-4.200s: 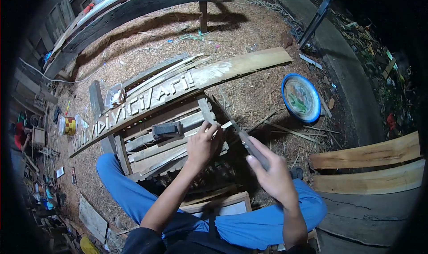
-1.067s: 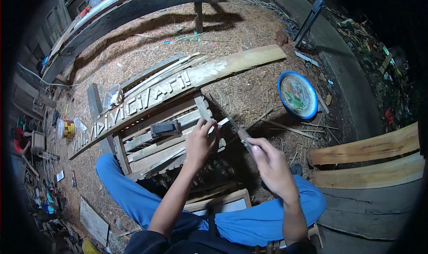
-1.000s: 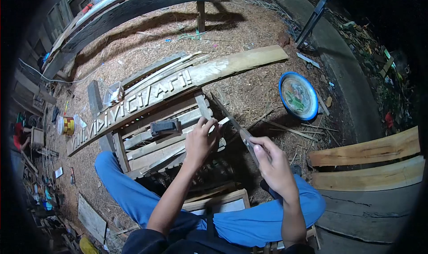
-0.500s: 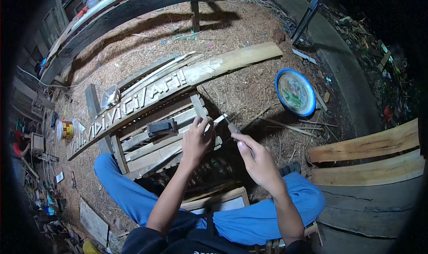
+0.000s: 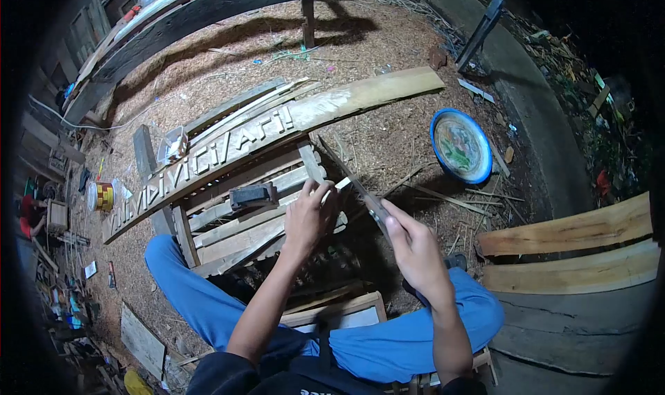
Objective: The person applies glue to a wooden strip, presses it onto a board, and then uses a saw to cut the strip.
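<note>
My right hand (image 5: 415,256) is closed around a long-bladed knife (image 5: 369,199), with its dark blade pointing up and to the left. My left hand (image 5: 309,218) is closed on a thin wooden stick (image 5: 343,183), whose pale end sticks out toward the blade. Whether blade and wood touch, I cannot tell. Under my left hand is a low slatted wooden stand (image 5: 228,237), and a dark block (image 5: 252,195) sits on it. Behind the stand lies a long board (image 5: 377,90) with raised carved letters along its left part.
A blue-rimmed round tray (image 5: 436,149) lies on the shavings to the right. Wood planks (image 5: 568,234) stand near my right knee. A long bench (image 5: 208,21) is at the back. A clear plastic box (image 5: 172,145) and a yellow tub (image 5: 101,197) are on the left.
My right hand has shifted slightly right and down. The knife has turned, so more of its blade shows beside the stick. My left hand has barely moved.
</note>
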`<state>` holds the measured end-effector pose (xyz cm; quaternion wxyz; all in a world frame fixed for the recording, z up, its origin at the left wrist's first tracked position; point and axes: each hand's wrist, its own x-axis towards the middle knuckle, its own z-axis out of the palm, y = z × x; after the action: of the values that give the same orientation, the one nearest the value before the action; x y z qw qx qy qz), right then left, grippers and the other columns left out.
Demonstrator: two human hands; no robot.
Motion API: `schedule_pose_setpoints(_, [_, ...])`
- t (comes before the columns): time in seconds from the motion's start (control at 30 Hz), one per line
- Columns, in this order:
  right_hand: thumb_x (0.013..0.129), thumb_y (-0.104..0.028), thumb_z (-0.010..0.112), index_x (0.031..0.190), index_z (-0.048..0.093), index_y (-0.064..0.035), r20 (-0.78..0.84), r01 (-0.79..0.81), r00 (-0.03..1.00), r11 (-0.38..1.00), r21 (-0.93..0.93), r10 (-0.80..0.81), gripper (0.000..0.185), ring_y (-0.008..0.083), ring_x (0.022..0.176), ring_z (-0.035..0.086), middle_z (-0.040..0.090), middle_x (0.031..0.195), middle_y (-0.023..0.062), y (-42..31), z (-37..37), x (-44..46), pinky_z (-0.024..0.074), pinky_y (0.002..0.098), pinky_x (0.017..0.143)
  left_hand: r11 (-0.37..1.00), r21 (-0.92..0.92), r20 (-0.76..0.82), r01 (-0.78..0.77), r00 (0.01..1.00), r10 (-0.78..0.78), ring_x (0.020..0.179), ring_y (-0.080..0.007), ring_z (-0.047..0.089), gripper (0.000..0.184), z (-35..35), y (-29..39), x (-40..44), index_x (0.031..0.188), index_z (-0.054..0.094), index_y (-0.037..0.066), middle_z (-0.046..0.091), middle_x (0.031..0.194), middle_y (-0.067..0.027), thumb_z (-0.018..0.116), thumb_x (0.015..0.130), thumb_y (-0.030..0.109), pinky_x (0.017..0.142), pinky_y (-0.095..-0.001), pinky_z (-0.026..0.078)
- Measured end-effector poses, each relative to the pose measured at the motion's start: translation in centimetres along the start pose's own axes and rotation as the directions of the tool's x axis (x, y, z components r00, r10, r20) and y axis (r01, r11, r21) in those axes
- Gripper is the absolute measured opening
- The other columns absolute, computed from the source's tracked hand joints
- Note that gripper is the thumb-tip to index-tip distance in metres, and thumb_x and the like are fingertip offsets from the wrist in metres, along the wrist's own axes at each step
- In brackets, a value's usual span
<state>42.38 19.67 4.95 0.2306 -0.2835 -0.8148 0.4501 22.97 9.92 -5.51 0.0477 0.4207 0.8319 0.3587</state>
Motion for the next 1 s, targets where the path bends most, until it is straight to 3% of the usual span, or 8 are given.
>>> schedule_pose_setpoints(0.17, [0.11, -0.026, 0.054, 0.139, 0.062, 0.0028, 0.122, -0.247, 0.962, 0.969, 0.002, 0.245, 0.042, 0.0402, 0.12, 0.069, 0.069, 0.126, 0.0298, -1.8, -0.3, 0.4, 0.0545, 0.0402, 0.097, 0.998, -0.068, -0.047, -0.012, 0.999, 0.008, 0.081, -0.0353, 0.07, 0.021, -0.4, 0.3, 0.1, 0.102, 0.075, 0.013, 0.067, 0.098, -0.012, 0.08, 0.092, 0.03, 0.07, -0.0438, 0.055])
schedule_pose_setpoints(0.33, [0.11, -0.026, 0.054, 0.139, 0.062, 0.0029, 0.093, -0.21, 0.974, 0.978, 0.003, 0.208, 0.042, 0.0396, 0.123, 0.067, 0.069, 0.128, 0.0288, -1.4, 0.0, 0.6, 0.053, 0.0408, 0.102, 0.998, -0.041, -0.079, -0.038, 0.996, 0.035, 0.074, -0.0329, 0.07, 0.025, 0.0, -0.7, 0.1, 0.095, 0.076, 0.01, 0.066, 0.096, -0.0106, 0.083, 0.09, 0.033, 0.066, -0.0423, 0.055])
schedule_pose_setpoints(0.43, [0.11, -0.026, 0.053, 0.143, 0.06, 0.0011, 0.071, -0.144, 0.987, 0.989, -0.028, 0.146, 0.043, 0.0259, 0.109, 0.074, 0.074, 0.12, 0.0257, -1.4, 0.1, 0.1, 0.054, 0.0377, 0.095, 0.996, -0.055, -0.086, -0.07, 0.994, 0.065, 0.073, -0.0353, 0.069, 0.025, 0.4, -0.7, -0.1, 0.095, 0.073, 0.011, 0.064, 0.097, -0.0105, 0.08, 0.092, 0.034, 0.063, -0.0455, 0.053])
schedule_pose_setpoints(0.5, [0.11, -0.026, 0.053, 0.143, 0.059, 0.0008, 0.116, -0.161, 0.979, 0.985, -0.061, 0.167, 0.043, 0.0463, 0.107, 0.07, 0.069, 0.108, 0.0345, -2.6, 0.0, -0.4, 0.0558, 0.0453, 0.087, 0.988, -0.044, -0.079, -0.147, 0.987, 0.143, 0.072, -0.0372, 0.068, 0.024, 0.4, -0.8, -0.3, 0.097, 0.07, 0.013, 0.064, 0.098, -0.0109, 0.076, 0.096, 0.036, 0.059, -0.0487, 0.05])
schedule_pose_setpoints(0.73, [0.11, -0.025, 0.051, 0.145, 0.057, -0.0006, 0.003, 0.022, 1.0, 1.0, -0.019, -0.022, 0.044, 0.049, 0.093, 0.07, 0.066, 0.099, 0.0351, -0.3, 1.9, 0.7, 0.0537, 0.0488, 0.076, 0.998, 0.036, -0.016, -0.057, 0.998, 0.058, 0.074, -0.0378, 0.069, 0.025, 0.5, -0.8, -0.1, 0.097, 0.069, 0.012, 0.065, 0.103, -0.011, 0.071, 0.099, 0.038, 0.059, -0.0487, 0.05])
schedule_pose_setpoints(0.8, [0.11, -0.024, 0.051, 0.146, 0.057, -0.0007, 0.02, -0.013, 1.0, 1.0, -0.025, 0.013, 0.043, 0.049, 0.096, 0.07, 0.067, 0.104, 0.0344, -2.2, 0.6, 0.6, 0.0543, 0.0483, 0.078, 0.997, 0.03, -0.026, -0.07, 0.997, 0.071, 0.075, -0.0377, 0.069, 0.026, 0.6, -1.1, 0.0, 0.097, 0.069, 0.012, 0.065, 0.105, -0.0107, 0.07, 0.099, 0.038, 0.062, -0.0493, 0.051])
schedule_pose_setpoints(0.87, [0.11, -0.023, 0.052, 0.146, 0.057, 0.0001, 0.215, -0.339, 0.91, 0.934, -0.111, 0.355, 0.043, 0.0482, 0.109, 0.067, 0.068, 0.117, 0.0331, -5.9, -1.5, 0.8, 0.0553, 0.0467, 0.088, 0.997, 0.023, -0.031, -0.075, 0.997, 0.075, 0.076, -0.0375, 0.069, 0.027, 0.5, -1.2, 0.1, 0.096, 0.069, 0.012, 0.064, 0.104, -0.0105, 0.07, 0.099, 0.038, 0.062, -0.0493, 0.05])
schedule_pose_setpoints(1.0, [0.109, -0.022, 0.053, 0.148, 0.056, -0.0054, 0.107, -0.089, 0.99, 0.996, 0.001, 0.088, 0.042, 0.049, 0.098, 0.069, 0.066, 0.105, 0.0348, -1.9, 0.0, 0.7, 0.0547, 0.0497, 0.079, 0.997, 0.012, -0.032, -0.074, 0.997, 0.075, 0.076, -0.0373, 0.068, 0.027, 0.6, -1.0, 0.0, 0.097, 0.068, 0.012, 0.063, 0.103, -0.0102, 0.069, 0.1, 0.038, 0.062, -0.0494, 0.05])
